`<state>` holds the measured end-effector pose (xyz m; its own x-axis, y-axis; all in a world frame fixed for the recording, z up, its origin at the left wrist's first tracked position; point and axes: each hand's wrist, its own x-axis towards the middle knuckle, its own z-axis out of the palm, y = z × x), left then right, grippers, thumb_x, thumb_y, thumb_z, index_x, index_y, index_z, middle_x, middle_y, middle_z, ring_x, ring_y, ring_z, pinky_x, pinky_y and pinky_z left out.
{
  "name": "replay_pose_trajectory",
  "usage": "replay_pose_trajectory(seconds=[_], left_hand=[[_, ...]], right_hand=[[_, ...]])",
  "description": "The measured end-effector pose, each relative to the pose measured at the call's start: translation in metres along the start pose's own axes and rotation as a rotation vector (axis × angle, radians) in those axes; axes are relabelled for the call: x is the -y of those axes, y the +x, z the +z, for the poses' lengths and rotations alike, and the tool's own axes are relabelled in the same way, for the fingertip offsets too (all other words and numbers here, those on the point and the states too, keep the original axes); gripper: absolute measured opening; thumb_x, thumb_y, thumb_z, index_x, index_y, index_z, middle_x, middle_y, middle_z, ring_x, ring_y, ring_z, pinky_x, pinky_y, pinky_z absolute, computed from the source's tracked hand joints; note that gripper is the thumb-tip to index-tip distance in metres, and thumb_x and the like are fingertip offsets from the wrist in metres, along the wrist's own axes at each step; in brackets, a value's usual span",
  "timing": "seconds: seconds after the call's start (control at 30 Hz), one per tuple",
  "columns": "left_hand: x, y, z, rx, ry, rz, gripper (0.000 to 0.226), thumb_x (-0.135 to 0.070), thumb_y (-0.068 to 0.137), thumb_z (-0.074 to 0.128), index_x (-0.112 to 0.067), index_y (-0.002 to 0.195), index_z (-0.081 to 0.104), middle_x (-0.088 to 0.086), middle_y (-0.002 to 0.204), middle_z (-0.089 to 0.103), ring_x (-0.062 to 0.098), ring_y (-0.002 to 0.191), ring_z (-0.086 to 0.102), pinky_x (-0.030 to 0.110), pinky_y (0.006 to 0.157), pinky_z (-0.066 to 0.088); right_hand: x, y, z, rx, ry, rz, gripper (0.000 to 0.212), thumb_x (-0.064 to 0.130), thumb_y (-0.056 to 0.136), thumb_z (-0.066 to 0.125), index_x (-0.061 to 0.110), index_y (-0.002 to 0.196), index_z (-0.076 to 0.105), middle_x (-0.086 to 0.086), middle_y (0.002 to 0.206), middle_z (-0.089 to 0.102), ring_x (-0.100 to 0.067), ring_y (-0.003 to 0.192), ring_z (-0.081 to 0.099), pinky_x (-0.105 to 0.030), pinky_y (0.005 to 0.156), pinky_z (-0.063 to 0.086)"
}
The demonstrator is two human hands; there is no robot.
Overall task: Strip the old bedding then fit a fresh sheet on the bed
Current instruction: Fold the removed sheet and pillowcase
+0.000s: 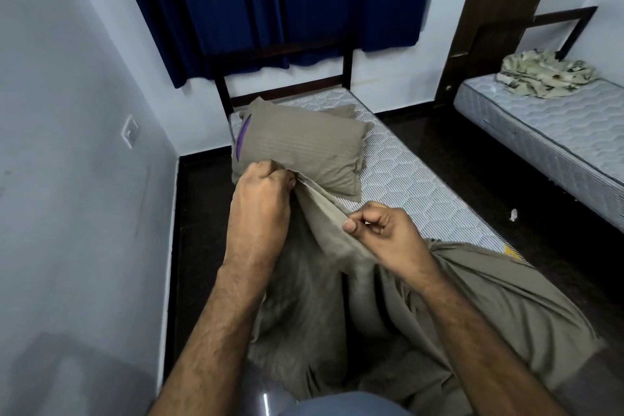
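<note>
A taupe sheet (472, 307) hangs bunched in front of me and drapes over the near end of the bare quilted mattress (415, 186). My left hand (260, 199) grips the sheet's hem in a fist, raised near the pillow. My right hand (381, 233) pinches the same hem a little lower and to the right, so the edge is stretched between the two hands. A pillow (304, 152) in a taupe striped case, with purple showing at its open end, lies at the head of the bed.
The bed's dark headboard (280, 78) stands under blue curtains (290, 3). A wall runs close along the left side. A second bare mattress (553, 132) at the right carries a crumpled patterned cloth (543, 73). Dark floor lies between the beds.
</note>
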<state>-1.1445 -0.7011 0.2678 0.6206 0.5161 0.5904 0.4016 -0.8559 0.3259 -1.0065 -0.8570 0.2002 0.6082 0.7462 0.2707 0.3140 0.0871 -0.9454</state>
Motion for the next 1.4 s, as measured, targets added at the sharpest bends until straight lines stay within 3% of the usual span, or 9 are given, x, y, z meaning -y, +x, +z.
replay_pose_trajectory(seconds=[0.1, 0.2, 0.3, 0.5, 0.7, 0.83, 1.03, 1.23, 1.4], left_hand=[[-0.001, 0.001, 0.001, -0.036, 0.008, -0.009, 0.01, -0.006, 0.09, 0.067, -0.002, 0.092, 0.076, 0.01, 0.09, 0.067, 0.031, 0.086, 0.061, 0.045, 0.075, 0.055], [0.0, 0.0, 0.003, -0.06, 0.023, -0.005, 0.007, -0.004, 0.089, 0.069, -0.003, 0.089, 0.075, 0.009, 0.09, 0.068, 0.03, 0.084, 0.061, 0.045, 0.075, 0.054], [-0.002, -0.003, 0.002, -0.09, 0.016, -0.014, 0.005, -0.01, 0.087, 0.074, -0.007, 0.088, 0.076, 0.006, 0.091, 0.07, 0.028, 0.083, 0.063, 0.042, 0.074, 0.051], [-0.003, -0.002, -0.007, -0.071, -0.172, -0.079, 0.004, -0.016, 0.088, 0.076, -0.015, 0.091, 0.076, -0.005, 0.09, 0.071, 0.017, 0.083, 0.066, 0.039, 0.077, 0.054], [-0.002, -0.005, -0.008, -0.033, -0.313, -0.173, 0.01, -0.005, 0.089, 0.071, -0.013, 0.094, 0.074, -0.008, 0.09, 0.071, 0.002, 0.085, 0.063, 0.007, 0.078, 0.042], [-0.009, -0.006, -0.013, -0.044, -0.373, -0.195, 0.011, -0.004, 0.092, 0.067, -0.013, 0.094, 0.073, -0.009, 0.087, 0.07, -0.005, 0.085, 0.062, 0.002, 0.075, 0.038], [-0.01, -0.002, -0.021, 0.133, -0.507, -0.26, 0.013, -0.014, 0.094, 0.069, -0.024, 0.089, 0.075, -0.018, 0.084, 0.074, -0.004, 0.086, 0.067, 0.019, 0.081, 0.051], [-0.02, -0.002, -0.034, 0.223, -0.357, -0.102, 0.013, -0.012, 0.091, 0.075, -0.022, 0.097, 0.081, -0.035, 0.075, 0.06, -0.025, 0.082, 0.057, -0.004, 0.073, 0.037], [-0.024, -0.005, -0.029, 0.101, -0.44, -0.168, 0.031, -0.013, 0.092, 0.072, -0.027, 0.119, 0.068, -0.013, 0.081, 0.07, -0.004, 0.084, 0.066, 0.009, 0.077, 0.046]], right_hand=[[-0.005, -0.001, -0.002, 0.057, -0.016, 0.012, 0.034, 0.056, 0.073, 0.081, 0.024, 0.086, 0.079, -0.01, 0.086, 0.063, -0.03, 0.072, 0.058, -0.042, 0.069, 0.045], [-0.003, 0.0, -0.007, 0.019, -0.011, 0.036, 0.016, 0.036, 0.075, 0.085, 0.027, 0.087, 0.078, 0.005, 0.087, 0.065, -0.008, 0.077, 0.062, -0.027, 0.074, 0.048], [-0.004, 0.003, -0.009, -0.105, -0.178, -0.004, 0.013, 0.019, 0.081, 0.082, 0.026, 0.09, 0.078, 0.008, 0.086, 0.066, -0.006, 0.08, 0.066, -0.022, 0.076, 0.051], [-0.006, 0.003, -0.006, -0.258, -0.515, -0.176, 0.007, 0.019, 0.093, 0.071, 0.013, 0.089, 0.071, 0.004, 0.085, 0.069, -0.005, 0.075, 0.06, -0.009, 0.071, 0.043], [-0.005, -0.003, -0.002, -0.292, -0.572, -0.211, 0.01, 0.017, 0.095, 0.067, 0.009, 0.09, 0.067, 0.006, 0.082, 0.068, 0.004, 0.074, 0.052, 0.0, 0.073, 0.034], [-0.002, -0.002, -0.001, -0.329, -0.558, -0.194, 0.009, 0.019, 0.094, 0.07, 0.011, 0.089, 0.069, 0.017, 0.076, 0.059, 0.01, 0.069, 0.051, 0.002, 0.07, 0.032], [-0.007, 0.0, -0.002, -0.393, -0.552, -0.176, 0.011, 0.021, 0.094, 0.07, 0.013, 0.086, 0.068, 0.005, 0.071, 0.067, -0.008, 0.065, 0.06, -0.02, 0.065, 0.045], [-0.007, -0.001, -0.01, -0.43, -0.601, -0.185, 0.009, 0.015, 0.095, 0.068, 0.008, 0.092, 0.065, 0.0, 0.083, 0.069, -0.007, 0.077, 0.056, -0.01, 0.072, 0.035], [-0.002, -0.003, -0.008, -0.435, -0.594, -0.221, 0.011, 0.02, 0.099, 0.061, 0.009, 0.099, 0.059, 0.002, 0.084, 0.065, -0.014, 0.077, 0.061, -0.023, 0.07, 0.044]])
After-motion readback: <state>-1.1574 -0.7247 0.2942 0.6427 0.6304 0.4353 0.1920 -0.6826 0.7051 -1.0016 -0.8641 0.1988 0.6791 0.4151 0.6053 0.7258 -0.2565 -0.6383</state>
